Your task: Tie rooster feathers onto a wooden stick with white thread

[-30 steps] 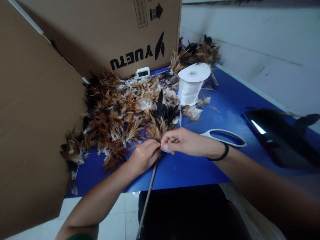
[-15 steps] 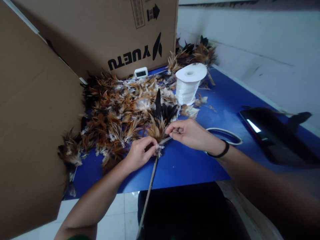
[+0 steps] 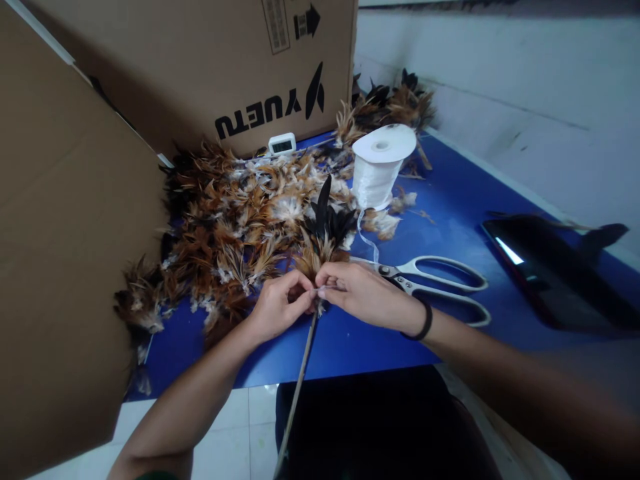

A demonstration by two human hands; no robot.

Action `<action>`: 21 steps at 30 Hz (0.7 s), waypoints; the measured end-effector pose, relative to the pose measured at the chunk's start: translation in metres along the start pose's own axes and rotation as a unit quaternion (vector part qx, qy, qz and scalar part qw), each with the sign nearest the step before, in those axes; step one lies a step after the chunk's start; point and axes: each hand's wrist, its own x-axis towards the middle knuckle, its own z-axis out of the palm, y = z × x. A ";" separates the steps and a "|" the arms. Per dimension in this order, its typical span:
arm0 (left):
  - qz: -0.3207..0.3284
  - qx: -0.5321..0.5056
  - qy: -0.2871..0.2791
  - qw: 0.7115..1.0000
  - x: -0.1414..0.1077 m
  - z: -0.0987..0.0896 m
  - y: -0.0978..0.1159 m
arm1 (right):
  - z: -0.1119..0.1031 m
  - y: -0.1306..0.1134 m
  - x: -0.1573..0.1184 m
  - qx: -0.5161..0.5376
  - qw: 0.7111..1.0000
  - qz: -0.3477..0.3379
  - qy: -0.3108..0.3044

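A thin stick [image 3: 300, 380] slants up over the table's front edge, with a bundle of brown and black feathers [image 3: 327, 230] at its top. My left hand [image 3: 283, 303] pinches the base of the bundle where it meets the stick. Against its fingertips, my right hand [image 3: 355, 290] is closed on a thin white ribbon. From the white ribbon spool [image 3: 376, 177] behind, a loose strand of ribbon curls down toward the scissors [image 3: 430, 277], which lie just beyond my right wrist.
A large pile of feathers [image 3: 225, 227] covers the left of the blue table [image 3: 375, 347]. Cardboard [image 3: 185, 73] stands at the left and back, with a small white digital display [image 3: 282, 144] before it. A dark phone or tablet [image 3: 555, 273] lies at the right.
My right hand has moved left and down to meet my left hand at the base of the feathers. More of the scissors and the ribbon strand now shows.
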 end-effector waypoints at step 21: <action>-0.084 -0.112 0.073 0.988 -0.004 0.012 0.006 | 0.022 0.006 -0.009 -0.007 0.986 -0.061 0.157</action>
